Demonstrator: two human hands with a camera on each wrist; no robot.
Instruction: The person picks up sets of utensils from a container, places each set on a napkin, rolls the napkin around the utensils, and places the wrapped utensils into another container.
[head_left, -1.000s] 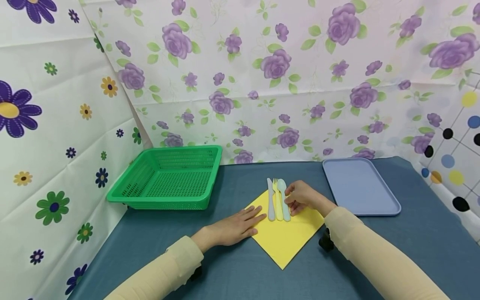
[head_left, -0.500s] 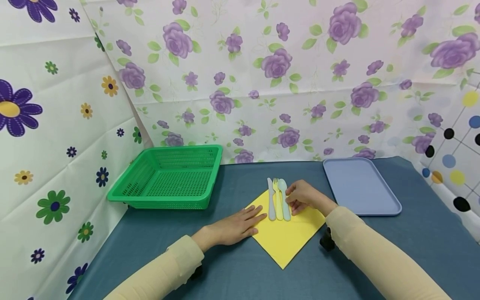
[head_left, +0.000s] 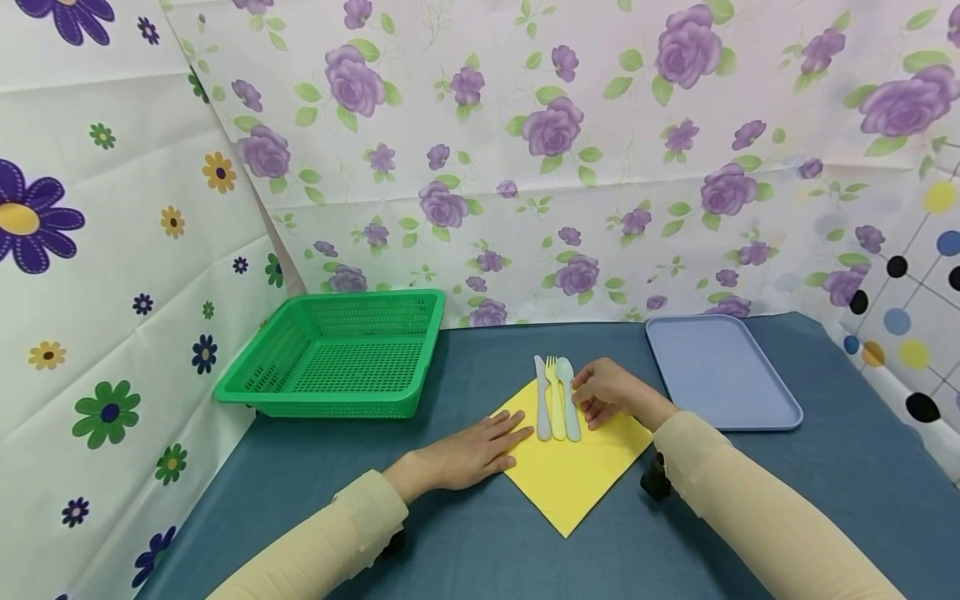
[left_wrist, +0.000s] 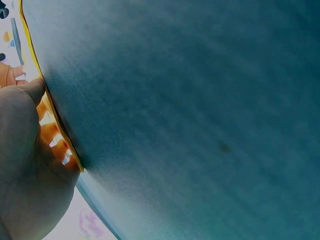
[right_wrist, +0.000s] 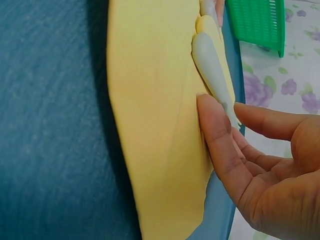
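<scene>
In the head view, a yellow folded napkin (head_left: 566,487) lies with one corner toward me. Side by side across its far part are a grey knife (head_left: 542,410), a yellow fork (head_left: 557,412) and a pale green spoon (head_left: 573,427). My left hand (head_left: 474,452) rests flat on the napkin's left edge, fingers spread toward the knife. At the spoon's right side is my right hand (head_left: 609,392), its thumb and finger bent around the narrow part of the spoon. The right wrist view has the spoon handle (right_wrist: 209,57) running between those fingertips, and they partly hide it.
A green plastic basket (head_left: 330,410) stands at the back left of the blue cloth-covered table (head_left: 465,550). On the back right lies a light blue tray (head_left: 720,371). Flowered and dotted sheets hang around the table.
My right hand has shifted very slightly right, its fingertips a little looser at the spoon. The left hand, napkin and cutlery stay where they were.
</scene>
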